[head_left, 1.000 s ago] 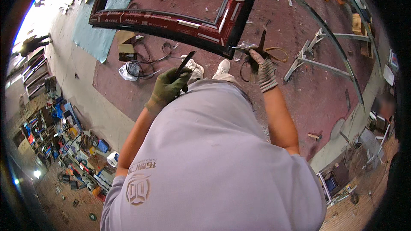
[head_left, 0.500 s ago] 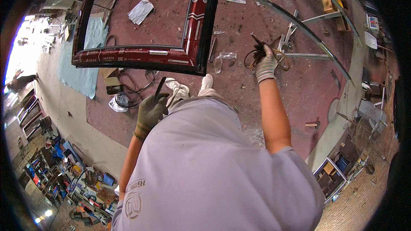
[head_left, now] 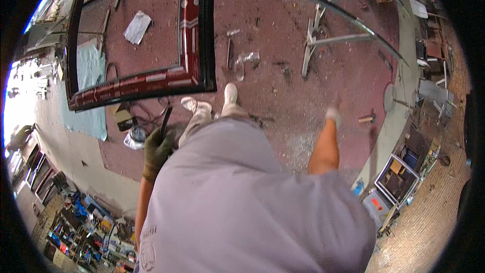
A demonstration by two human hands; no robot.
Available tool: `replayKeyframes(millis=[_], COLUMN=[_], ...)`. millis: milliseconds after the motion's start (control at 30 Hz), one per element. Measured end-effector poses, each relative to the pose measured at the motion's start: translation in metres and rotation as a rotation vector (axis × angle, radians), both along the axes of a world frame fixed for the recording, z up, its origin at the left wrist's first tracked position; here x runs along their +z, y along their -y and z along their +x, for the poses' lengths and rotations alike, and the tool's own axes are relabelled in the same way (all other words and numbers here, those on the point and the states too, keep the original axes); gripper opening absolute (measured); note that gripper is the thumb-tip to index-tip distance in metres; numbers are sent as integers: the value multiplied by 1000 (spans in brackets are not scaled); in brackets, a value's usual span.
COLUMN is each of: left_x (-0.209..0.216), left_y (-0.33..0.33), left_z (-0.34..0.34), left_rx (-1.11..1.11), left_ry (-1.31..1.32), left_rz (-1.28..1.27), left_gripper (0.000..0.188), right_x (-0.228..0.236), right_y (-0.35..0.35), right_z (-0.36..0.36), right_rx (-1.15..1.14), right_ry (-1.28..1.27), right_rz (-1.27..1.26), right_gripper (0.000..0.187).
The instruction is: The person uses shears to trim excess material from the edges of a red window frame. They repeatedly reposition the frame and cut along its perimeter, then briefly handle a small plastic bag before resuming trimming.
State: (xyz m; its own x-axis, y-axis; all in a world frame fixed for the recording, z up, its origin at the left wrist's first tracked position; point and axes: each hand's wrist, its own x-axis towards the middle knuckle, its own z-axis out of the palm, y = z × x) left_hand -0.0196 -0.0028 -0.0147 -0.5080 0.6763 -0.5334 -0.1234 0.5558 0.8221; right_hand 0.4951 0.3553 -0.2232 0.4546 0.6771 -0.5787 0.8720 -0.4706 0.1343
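Now the left hand [head_left: 159, 146] grips a dark strip [head_left: 165, 120], well apart from the right hand [head_left: 333, 115], grip unclear.

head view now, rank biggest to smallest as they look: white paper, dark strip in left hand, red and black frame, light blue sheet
1. Red and black frame
2. Light blue sheet, partly covered
3. White paper
4. Dark strip, visible part above left hand
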Motion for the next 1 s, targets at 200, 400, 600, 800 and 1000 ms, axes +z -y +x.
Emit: replayKeyframes(millis=[200, 400, 600, 800, 1000], left_x=[-1, 2, 3, 3, 2], left_y=[-16, -43, -45, -30, -24], left_z=[2, 4, 7, 5, 4], left_rx=[168, 34, -10, -5, -156], left_ry=[202, 179, 181, 143, -107], left_rz=[15, -28, -3, -20, -3], left_gripper=[20, 20, 22, 22, 21], right_x=[-28, -66, 24, 133, -7], right_y=[92, 76, 27, -36, -14], right_z=[73, 32, -36, -45, -10], right_rx=[-254, -625, -609, -140, 313], right_ry=[-40, -670, -1228, -1378, -29], right_rz=[-7, 651, 619, 459, 239], right_gripper=[77, 58, 29, 43, 66])
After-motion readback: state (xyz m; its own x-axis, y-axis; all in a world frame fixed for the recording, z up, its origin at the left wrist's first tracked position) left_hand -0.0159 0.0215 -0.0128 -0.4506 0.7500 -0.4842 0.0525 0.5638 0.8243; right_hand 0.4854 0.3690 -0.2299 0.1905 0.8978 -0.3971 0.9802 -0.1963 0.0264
